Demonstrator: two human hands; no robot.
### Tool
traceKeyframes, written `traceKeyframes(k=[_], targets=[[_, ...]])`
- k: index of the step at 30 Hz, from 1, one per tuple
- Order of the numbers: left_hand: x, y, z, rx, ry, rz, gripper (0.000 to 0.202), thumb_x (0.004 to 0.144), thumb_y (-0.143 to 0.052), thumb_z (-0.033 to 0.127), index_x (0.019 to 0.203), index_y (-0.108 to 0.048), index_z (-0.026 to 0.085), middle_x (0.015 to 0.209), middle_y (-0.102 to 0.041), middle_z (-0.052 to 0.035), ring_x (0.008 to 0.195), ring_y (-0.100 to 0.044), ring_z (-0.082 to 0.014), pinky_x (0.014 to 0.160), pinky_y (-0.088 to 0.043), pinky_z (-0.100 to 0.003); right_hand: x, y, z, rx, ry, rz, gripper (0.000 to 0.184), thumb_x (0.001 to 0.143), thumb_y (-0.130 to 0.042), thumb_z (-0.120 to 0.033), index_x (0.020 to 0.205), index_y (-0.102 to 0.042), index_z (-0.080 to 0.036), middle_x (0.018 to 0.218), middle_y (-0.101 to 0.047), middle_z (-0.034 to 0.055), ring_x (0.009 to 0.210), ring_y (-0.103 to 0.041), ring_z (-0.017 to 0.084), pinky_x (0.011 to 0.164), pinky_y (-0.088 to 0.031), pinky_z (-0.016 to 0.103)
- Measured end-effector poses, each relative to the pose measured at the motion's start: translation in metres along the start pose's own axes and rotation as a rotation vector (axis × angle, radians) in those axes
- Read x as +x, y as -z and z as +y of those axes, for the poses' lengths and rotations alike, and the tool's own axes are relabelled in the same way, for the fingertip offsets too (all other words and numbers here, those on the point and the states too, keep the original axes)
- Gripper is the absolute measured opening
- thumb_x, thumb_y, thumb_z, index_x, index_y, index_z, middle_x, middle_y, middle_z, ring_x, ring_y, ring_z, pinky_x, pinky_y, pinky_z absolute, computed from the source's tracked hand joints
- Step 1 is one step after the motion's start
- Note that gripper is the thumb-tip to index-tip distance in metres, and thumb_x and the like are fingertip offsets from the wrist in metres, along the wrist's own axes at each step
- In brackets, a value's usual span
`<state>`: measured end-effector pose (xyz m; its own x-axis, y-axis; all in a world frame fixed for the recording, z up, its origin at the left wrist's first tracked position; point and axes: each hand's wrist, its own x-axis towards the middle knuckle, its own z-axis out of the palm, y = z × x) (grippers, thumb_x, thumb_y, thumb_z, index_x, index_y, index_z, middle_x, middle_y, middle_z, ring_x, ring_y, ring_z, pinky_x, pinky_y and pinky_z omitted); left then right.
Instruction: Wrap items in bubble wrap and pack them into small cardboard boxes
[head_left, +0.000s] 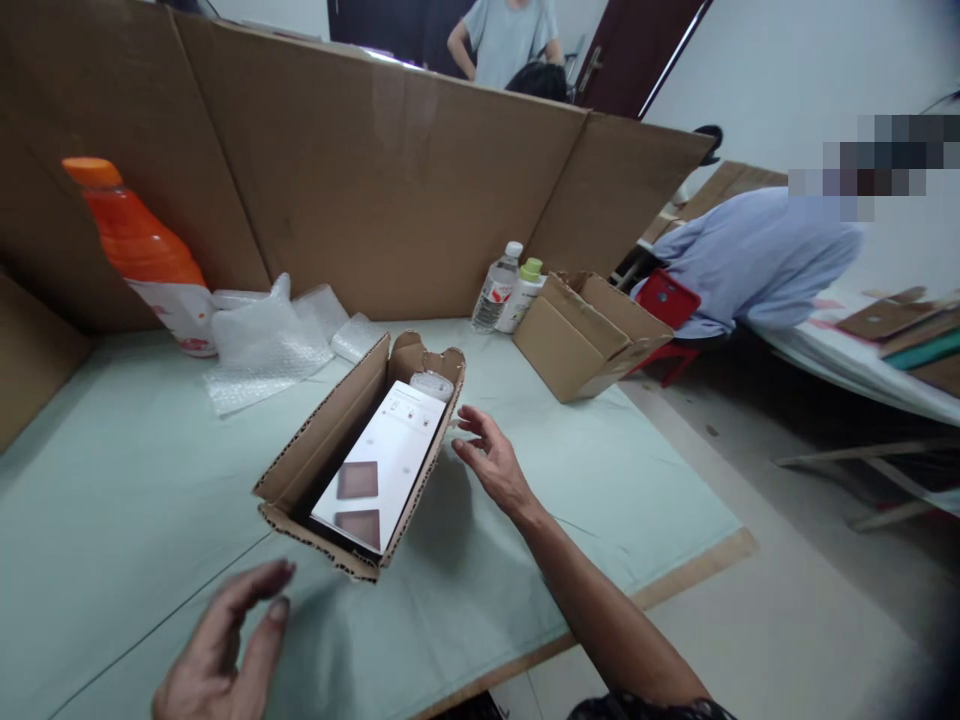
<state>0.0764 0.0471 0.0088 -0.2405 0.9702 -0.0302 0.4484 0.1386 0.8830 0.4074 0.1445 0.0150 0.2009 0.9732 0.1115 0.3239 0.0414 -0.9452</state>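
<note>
An open brown cardboard box (315, 450) lies in the middle of the pale green table (112, 480). Inside it rests a white product box (382, 465) with two dark squares printed on it, and a small white item (431, 384) at its far end. My right hand (491, 458) hovers just right of the box's edge, fingers spread, holding nothing. My left hand (225, 645) is low at the near edge, below the box's near end, fingers apart and empty.
Bubble wrap (262, 345) and an orange drink bottle (150, 255) sit at the back left. Two small bottles (506, 288) and a second open carton (585, 335) stand at the back right. Cardboard walls (390, 180) fence the table. A person in blue (757, 255) bends at right; another stands behind.
</note>
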Motion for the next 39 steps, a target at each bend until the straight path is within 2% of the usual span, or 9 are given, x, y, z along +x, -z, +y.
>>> traceKeyframes(k=[5,9,12,15,18,22,26,33,39], targets=[[0.044,-0.015,0.010,-0.171,-0.087,-0.100,0.062,0.082,-0.069,0.056,0.133,-0.058,0.021,0.132,-0.065,-0.0118,0.119,-0.065,-0.0283,0.090,-0.058,-0.034,-0.049,-0.005,-0.005,-0.053,0.054,-0.137,0.059,0.090,-0.068,-0.042,0.144,-0.054,-0.024,0.142,-0.061,0.0149,0.123,-0.063,0.031,0.094,-0.057,0.046],[0.031,-0.028,0.006,-0.182,-0.111,-0.181,0.055,0.086,-0.068,0.052,0.129,-0.060,0.018,0.123,-0.069,-0.0125,0.118,-0.066,-0.0278,0.085,-0.059,-0.030,-0.096,-0.023,-0.006,-0.079,0.163,-0.240,0.081,0.086,-0.073,-0.050,0.156,-0.040,-0.025,0.151,-0.053,0.0150,0.131,-0.058,0.034,0.102,-0.056,0.050],[0.001,-0.035,0.001,-0.189,-0.184,-0.270,0.049,0.090,-0.065,0.044,0.133,-0.061,0.020,0.128,-0.068,-0.0121,0.118,-0.066,-0.0263,0.097,-0.057,-0.034,-0.122,-0.026,0.001,-0.105,0.184,-0.090,0.091,0.084,-0.075,-0.057,0.159,-0.036,-0.024,0.145,-0.059,0.0162,0.128,-0.061,0.036,0.106,-0.054,0.052],[-0.027,-0.046,0.003,-0.218,-0.294,-0.501,0.054,0.093,-0.058,0.031,0.147,-0.053,0.026,0.143,-0.061,-0.0111,0.125,-0.064,-0.0262,0.107,-0.053,-0.039,-0.136,-0.017,0.010,-0.119,0.178,0.161,0.086,0.083,-0.075,-0.058,0.155,-0.042,-0.023,0.133,-0.066,0.0159,0.117,-0.068,0.035,0.100,-0.058,0.050],[-0.041,-0.062,0.007,-0.237,-0.415,-0.656,0.068,0.086,-0.059,0.021,0.153,-0.046,0.029,0.152,-0.055,-0.0108,0.134,-0.059,-0.0296,0.111,-0.051,-0.043,-0.145,-0.008,0.012,-0.106,0.190,0.321,0.100,0.079,-0.079,-0.062,0.158,-0.033,-0.020,0.142,-0.058,0.0178,0.130,-0.060,0.038,0.108,-0.053,0.053],[-0.046,-0.078,0.006,-0.284,-0.455,-0.604,0.074,0.085,-0.055,0.021,0.158,-0.040,0.029,0.156,-0.051,-0.0118,0.137,-0.056,-0.0321,0.113,-0.050,-0.049,-0.152,-0.015,0.005,-0.167,0.231,0.416,0.123,0.076,-0.080,-0.068,0.165,-0.011,-0.018,0.162,-0.034,0.0222,0.150,-0.038,0.040,0.122,-0.035,0.058],[-0.053,-0.078,0.002,-0.294,-0.493,-0.680,0.072,0.091,-0.057,0.027,0.159,-0.035,0.033,0.163,-0.042,-0.0099,0.146,-0.047,-0.0330,0.116,-0.047,-0.051,-0.148,-0.035,-0.005,-0.321,0.276,0.456,0.134,0.074,-0.082,-0.067,0.166,0.002,-0.018,0.168,-0.019,0.0237,0.154,-0.029,0.043,0.122,-0.034,0.062],[-0.043,-0.080,-0.010,-0.312,-0.436,-0.696,0.068,0.094,-0.060,0.029,0.158,-0.038,0.030,0.165,-0.039,-0.0120,0.144,-0.049,-0.0347,0.114,-0.049,-0.051,-0.135,-0.044,-0.019,-0.459,0.328,0.423,0.143,0.068,-0.091,-0.050,0.166,0.010,-0.022,0.169,-0.019,0.0213,0.153,-0.029,0.044,0.119,-0.038,0.065],[-0.039,-0.090,0.004,-0.266,-0.508,-0.820,0.073,0.091,-0.059,0.024,0.160,-0.034,0.033,0.166,-0.038,-0.0103,0.147,-0.046,-0.0320,0.112,-0.051,-0.047,-0.128,-0.013,-0.009,-0.305,0.268,0.436,0.129,0.075,-0.085,-0.041,0.166,0.005,-0.023,0.169,-0.023,0.0181,0.152,-0.036,0.037,0.120,-0.041,0.055]])
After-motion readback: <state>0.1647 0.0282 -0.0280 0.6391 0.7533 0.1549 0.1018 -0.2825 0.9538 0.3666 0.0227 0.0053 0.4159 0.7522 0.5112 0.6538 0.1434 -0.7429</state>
